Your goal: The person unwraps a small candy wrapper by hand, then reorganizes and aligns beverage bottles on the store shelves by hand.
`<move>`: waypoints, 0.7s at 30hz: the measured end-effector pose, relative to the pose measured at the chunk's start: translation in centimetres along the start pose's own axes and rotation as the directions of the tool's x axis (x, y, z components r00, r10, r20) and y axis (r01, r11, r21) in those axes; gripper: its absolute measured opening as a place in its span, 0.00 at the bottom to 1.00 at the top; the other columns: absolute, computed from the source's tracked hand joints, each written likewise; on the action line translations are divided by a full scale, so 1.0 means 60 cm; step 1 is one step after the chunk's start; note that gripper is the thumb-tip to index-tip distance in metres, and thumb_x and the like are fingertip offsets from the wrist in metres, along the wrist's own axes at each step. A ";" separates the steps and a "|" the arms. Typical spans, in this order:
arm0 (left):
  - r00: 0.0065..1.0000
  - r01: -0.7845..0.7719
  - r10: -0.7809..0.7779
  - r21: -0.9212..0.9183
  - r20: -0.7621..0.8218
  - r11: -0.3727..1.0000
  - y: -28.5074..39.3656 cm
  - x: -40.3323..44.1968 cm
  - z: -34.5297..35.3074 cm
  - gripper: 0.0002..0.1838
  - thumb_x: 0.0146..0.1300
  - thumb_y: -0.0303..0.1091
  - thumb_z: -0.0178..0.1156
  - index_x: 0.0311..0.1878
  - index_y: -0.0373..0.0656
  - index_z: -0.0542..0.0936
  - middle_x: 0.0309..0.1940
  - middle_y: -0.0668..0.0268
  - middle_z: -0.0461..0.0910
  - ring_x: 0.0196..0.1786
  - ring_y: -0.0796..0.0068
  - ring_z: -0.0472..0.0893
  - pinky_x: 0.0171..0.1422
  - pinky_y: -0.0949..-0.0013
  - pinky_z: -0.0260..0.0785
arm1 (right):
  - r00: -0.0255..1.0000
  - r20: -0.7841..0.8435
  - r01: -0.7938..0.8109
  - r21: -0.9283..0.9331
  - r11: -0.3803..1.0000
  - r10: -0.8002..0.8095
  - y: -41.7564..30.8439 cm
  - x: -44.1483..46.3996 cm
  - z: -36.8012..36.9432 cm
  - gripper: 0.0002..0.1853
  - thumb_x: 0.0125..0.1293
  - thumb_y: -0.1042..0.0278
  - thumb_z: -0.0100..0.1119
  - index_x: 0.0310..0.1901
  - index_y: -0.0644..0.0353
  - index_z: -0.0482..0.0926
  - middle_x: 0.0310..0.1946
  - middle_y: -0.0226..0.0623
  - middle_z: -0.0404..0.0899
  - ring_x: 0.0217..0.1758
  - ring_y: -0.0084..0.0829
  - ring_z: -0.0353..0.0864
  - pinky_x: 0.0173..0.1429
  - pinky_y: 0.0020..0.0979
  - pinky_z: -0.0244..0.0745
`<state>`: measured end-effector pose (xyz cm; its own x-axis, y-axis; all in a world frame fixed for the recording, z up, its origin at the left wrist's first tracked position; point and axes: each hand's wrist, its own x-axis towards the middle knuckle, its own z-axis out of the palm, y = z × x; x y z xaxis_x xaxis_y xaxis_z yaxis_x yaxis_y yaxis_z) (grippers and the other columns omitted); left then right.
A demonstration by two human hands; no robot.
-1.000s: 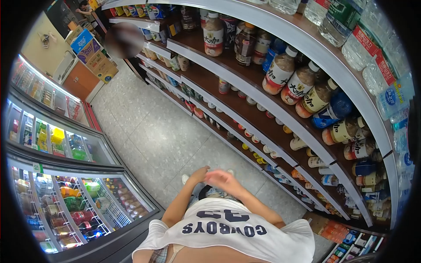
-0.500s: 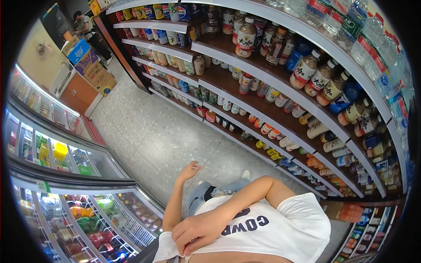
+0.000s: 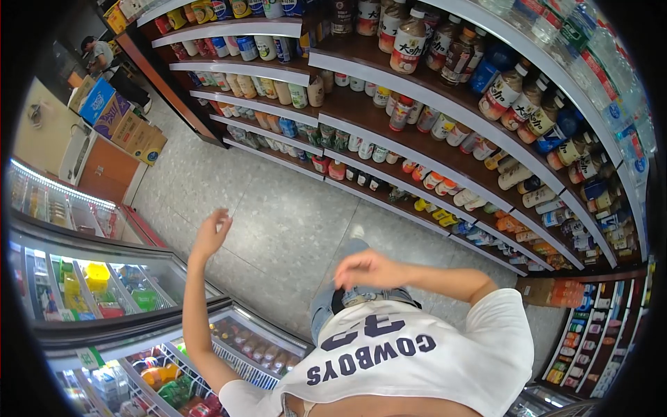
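Note:
My left hand [image 3: 210, 233] is raised out over the grey floor [image 3: 278, 222], beside the open-fronted drinks fridge [image 3: 229, 304]; its fingers are apart and slightly bent, with nothing in them. In front of my waist, above the jeans [image 3: 358, 295], hangs my right hand [image 3: 365, 270], its fingers curled loosely downward and holding nothing. Neither hand touches any goods. A white shirt [image 3: 389, 354] with dark lettering covers my torso.
Shelves [image 3: 389, 73] of bottles and cans line the right side. Cardboard boxes [image 3: 132, 135] are stacked at the back left, near a person [image 3: 104, 59] standing by them. A low rack [image 3: 587, 333] holds small goods at the lower right.
My left hand has reached up and leftward, away from my body. My right hand has left the shirt by my shoulder and moved to my waist. The view has shifted.

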<state>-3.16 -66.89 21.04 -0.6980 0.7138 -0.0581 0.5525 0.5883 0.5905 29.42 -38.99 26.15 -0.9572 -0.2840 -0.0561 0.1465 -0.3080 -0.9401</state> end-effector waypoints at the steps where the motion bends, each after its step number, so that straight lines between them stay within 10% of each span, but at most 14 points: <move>1: 0.998 -0.047 0.048 0.024 -0.028 0.999 0.032 0.021 -0.021 0.19 0.67 0.37 0.60 0.57 0.37 0.76 0.46 0.53 0.83 0.49 0.60 0.84 0.51 0.63 0.75 | 0.992 -0.111 -0.074 -0.090 0.993 0.064 0.009 -0.001 -0.040 0.10 0.74 0.64 0.54 0.45 0.61 0.81 0.40 0.29 0.83 0.40 0.19 0.79 0.45 0.24 0.75; 11: 0.843 -0.494 0.504 -0.097 0.190 0.864 0.292 0.336 -0.015 0.21 0.66 0.38 0.61 0.58 0.38 0.76 0.52 0.54 0.80 0.56 0.56 0.79 0.60 0.61 0.70 | 0.721 -0.582 -0.084 -0.612 0.786 -0.376 -0.119 0.168 -0.336 0.11 0.70 0.64 0.59 0.45 0.64 0.82 0.35 0.30 0.82 0.37 0.18 0.77 0.43 0.23 0.73; 19: 0.773 -0.634 0.591 -0.232 -0.230 0.738 0.391 0.651 0.041 0.16 0.66 0.32 0.62 0.54 0.35 0.78 0.50 0.56 0.81 0.55 0.66 0.80 0.61 0.66 0.69 | 0.497 -0.146 -0.079 -0.989 0.123 -0.855 -0.355 0.306 -0.469 0.13 0.62 0.66 0.63 0.46 0.63 0.79 0.43 0.42 0.80 0.47 0.46 0.79 0.49 0.40 0.75; 21: 0.752 -0.653 0.562 -0.281 -0.344 0.703 0.409 0.716 0.078 0.21 0.64 0.38 0.62 0.54 0.33 0.74 0.51 0.48 0.78 0.54 0.48 0.78 0.57 0.58 0.70 | 0.477 -0.129 -0.142 -0.988 0.068 -0.870 -0.399 0.326 -0.502 0.15 0.64 0.65 0.63 0.48 0.63 0.79 0.46 0.43 0.80 0.50 0.46 0.79 0.52 0.40 0.75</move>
<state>-17.43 -20.02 29.30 -0.3714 0.7368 0.5649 0.7166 -0.1594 0.6790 -0.36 -9.85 37.47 -0.6159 0.2492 0.7474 -0.1009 0.9159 -0.3885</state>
